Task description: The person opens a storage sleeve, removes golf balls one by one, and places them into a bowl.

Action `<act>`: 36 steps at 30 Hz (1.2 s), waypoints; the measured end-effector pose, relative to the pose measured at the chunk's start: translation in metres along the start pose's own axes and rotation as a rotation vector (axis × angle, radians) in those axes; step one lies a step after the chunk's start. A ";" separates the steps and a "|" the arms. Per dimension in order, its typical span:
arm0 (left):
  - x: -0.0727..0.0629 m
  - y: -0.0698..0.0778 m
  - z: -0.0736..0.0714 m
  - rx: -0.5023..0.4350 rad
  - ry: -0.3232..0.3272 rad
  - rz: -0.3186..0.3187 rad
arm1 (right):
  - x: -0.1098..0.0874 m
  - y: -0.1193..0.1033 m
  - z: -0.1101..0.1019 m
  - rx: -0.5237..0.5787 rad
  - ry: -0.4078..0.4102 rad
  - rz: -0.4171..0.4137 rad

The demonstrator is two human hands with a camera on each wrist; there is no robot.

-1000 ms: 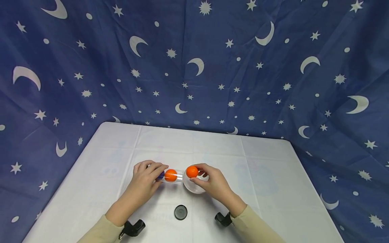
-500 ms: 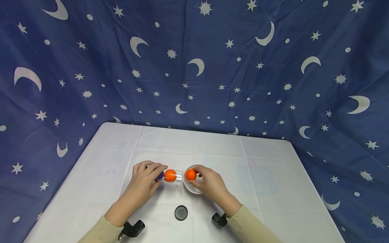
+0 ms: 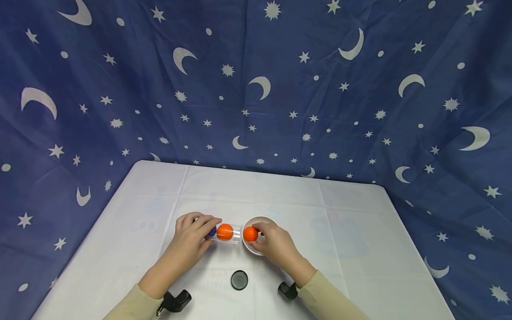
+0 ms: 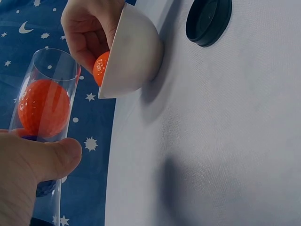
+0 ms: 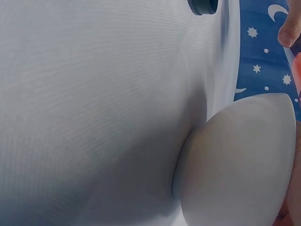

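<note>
My left hand (image 3: 191, 234) grips a clear plastic tube (image 4: 60, 74), its mouth pointing toward the bowl in the head view. Inside the tube sits an orange golf ball (image 4: 44, 107), with a dark blue ball (image 4: 46, 188) behind it, partly covered by the thumb. My right hand (image 3: 280, 247) pinches another orange golf ball (image 3: 250, 234) at the left side of a white bowl (image 4: 136, 52). In the left wrist view that ball shows partly above the bowl's rim. The bowl hides most of the right hand in the right wrist view.
A round black cap (image 3: 239, 280) lies on the white-covered table (image 3: 288, 186), nearer to me than the bowl. Behind the table hangs a blue curtain (image 3: 224, 98) with moons and stars.
My right hand has moved slightly left and toward me with its orange ball, uncovering more of the bowl's far rim. The left hand and tube stay almost in place.
</note>
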State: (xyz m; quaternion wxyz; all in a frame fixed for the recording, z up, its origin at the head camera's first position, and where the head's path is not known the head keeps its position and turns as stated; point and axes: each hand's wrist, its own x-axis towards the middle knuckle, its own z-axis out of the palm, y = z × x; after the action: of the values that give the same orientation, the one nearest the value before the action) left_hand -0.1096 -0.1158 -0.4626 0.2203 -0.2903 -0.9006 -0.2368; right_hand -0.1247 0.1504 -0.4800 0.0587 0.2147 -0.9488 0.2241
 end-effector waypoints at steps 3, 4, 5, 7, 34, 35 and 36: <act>0.000 0.000 0.001 -0.002 -0.002 0.000 | -0.001 0.002 -0.001 -0.010 0.007 -0.024; 0.000 0.000 0.001 -0.002 -0.003 0.000 | -0.001 0.002 -0.002 -0.011 0.015 -0.033; 0.000 0.000 0.001 -0.001 -0.002 0.001 | -0.002 0.002 -0.003 -0.009 0.027 -0.042; 0.000 -0.001 0.002 0.002 -0.002 0.002 | -0.003 0.002 -0.007 0.008 0.054 -0.054; 0.003 0.002 0.005 -0.001 -0.020 0.004 | -0.010 0.003 -0.022 0.139 0.144 -0.205; 0.003 0.002 0.005 0.000 -0.021 0.005 | -0.010 0.003 -0.021 0.149 0.143 -0.213; 0.003 0.002 0.005 0.000 -0.023 0.004 | -0.010 0.003 -0.021 0.160 0.144 -0.223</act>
State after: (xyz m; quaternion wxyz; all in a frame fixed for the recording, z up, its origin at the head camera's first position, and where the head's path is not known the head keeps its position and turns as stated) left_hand -0.1114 -0.1102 -0.4643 0.2105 -0.2948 -0.9025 -0.2328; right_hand -0.1165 0.1659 -0.4647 0.1337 0.3061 -0.8916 0.3057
